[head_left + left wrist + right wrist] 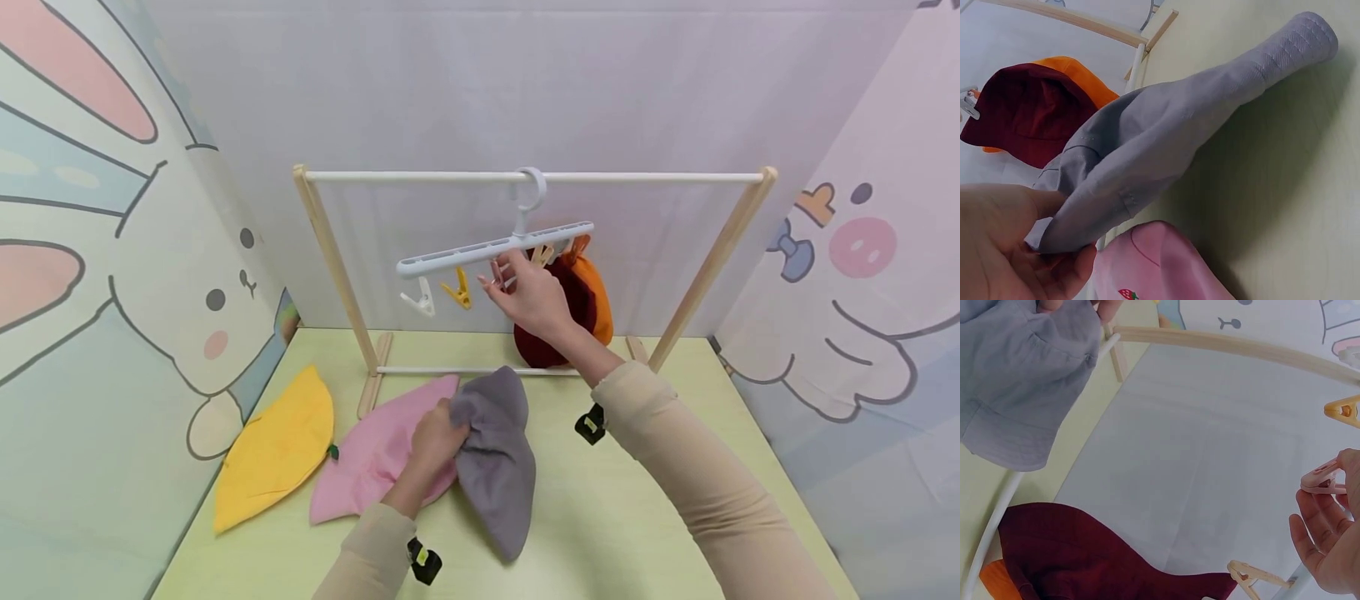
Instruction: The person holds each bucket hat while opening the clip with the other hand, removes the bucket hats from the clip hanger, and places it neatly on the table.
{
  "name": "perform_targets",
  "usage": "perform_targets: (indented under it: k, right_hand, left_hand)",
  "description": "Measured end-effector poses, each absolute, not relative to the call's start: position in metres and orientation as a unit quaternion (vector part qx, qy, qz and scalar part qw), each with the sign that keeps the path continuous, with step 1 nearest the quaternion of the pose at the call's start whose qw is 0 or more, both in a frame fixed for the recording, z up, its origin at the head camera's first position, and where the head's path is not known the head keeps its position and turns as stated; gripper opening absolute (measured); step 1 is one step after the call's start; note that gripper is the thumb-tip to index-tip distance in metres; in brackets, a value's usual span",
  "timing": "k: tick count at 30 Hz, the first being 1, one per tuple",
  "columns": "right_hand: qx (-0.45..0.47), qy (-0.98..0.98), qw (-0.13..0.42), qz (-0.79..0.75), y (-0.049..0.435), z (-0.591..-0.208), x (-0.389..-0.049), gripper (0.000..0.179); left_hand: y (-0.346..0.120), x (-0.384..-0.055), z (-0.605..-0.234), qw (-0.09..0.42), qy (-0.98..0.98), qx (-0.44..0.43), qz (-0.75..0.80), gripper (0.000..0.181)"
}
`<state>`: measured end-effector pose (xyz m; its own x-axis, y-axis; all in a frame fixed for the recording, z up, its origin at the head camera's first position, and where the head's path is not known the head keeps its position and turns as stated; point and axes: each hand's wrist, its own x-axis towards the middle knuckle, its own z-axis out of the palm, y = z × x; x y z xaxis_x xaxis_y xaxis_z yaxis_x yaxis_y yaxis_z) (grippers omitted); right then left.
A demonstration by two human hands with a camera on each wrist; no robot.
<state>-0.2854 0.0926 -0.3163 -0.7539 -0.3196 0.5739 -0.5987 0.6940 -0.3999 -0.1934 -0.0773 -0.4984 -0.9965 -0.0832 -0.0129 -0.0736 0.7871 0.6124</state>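
Note:
My left hand (438, 437) grips a grey bucket hat (495, 458) by its edge, thumb on one side and fingers on the other in the left wrist view. The folded hat overlaps a pink hat (382, 446) in the head view. Up at the white hanger (465, 257), my right hand (536, 296) pinches a pink clip (1321, 479) by its handles. A yellow clip (458, 289) and a white clip (420, 298) dangle to its left. Right of it are a beige clip (1244, 575) and an orange clip (579, 246), beside a hanging dark red hat (1085, 556) and orange hat (600, 300).
The hanger hooks over the white top rail (420, 177) of a wooden-legged rack (337, 258). A yellow hat (277, 454) lies at the left of the pale table (637, 517). Cartoon-printed cloth walls (450, 83) enclose the back and both sides.

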Motion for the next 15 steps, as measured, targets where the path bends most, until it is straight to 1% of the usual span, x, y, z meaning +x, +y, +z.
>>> perform_targets:
  k: [5,10,15]
  right_hand:
    - [0.256,-0.891,0.236,0.292,0.0922,-0.3159,-0.2852,0.032]
    - [0.255,-0.892,0.233,0.291,0.0922,-0.3158,-0.2854,0.033]
    - [0.253,-0.893,0.231,0.291,0.0924,-0.3162,-0.2859,0.033]
  left_hand:
    - [-0.083,-0.192,-0.5031,0.011,-0.95,0.055,-0.308,0.048]
    - [-0.0866,-0.1916,-0.507,0.012,-0.951,0.072,-0.299,0.051]
    - [-0.084,-0.1918,-0.509,0.001,-0.949,0.08,-0.304,0.056]
